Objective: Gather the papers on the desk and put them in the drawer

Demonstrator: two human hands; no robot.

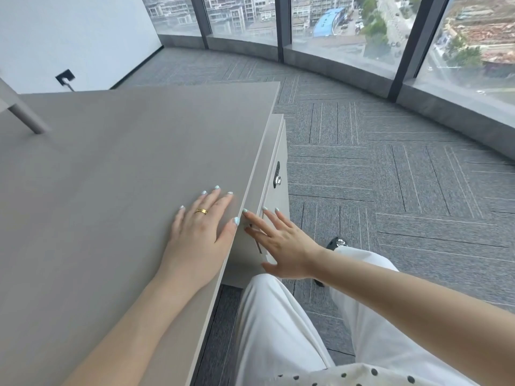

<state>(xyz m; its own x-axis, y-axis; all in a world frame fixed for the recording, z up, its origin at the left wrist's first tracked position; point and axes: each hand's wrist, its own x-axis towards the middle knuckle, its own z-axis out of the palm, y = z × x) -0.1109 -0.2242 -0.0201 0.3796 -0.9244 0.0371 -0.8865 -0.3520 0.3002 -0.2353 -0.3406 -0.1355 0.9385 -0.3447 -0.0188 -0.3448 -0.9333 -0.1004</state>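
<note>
My left hand (pixel 200 232) lies flat, palm down and fingers spread, on the grey desk (pixel 111 176) near its right edge, a gold ring on one finger. Just to its right, my right hand (pixel 281 246) is open with fingers spread against the front of the drawer unit (pixel 276 174) under the desk edge. The drawer fronts sit flush with the cabinet face. A dark lock (pixel 277 175) sits on the cabinet front farther away. No papers are in view on the desk or in either hand.
A grey metal leg (pixel 25 115) stands on the desk's far left. Grey patterned carpet (pixel 390 176) spreads to the right, bounded by a curved wall of floor-to-ceiling windows (pixel 348 32). My legs in white trousers (pixel 292 330) are beside the cabinet.
</note>
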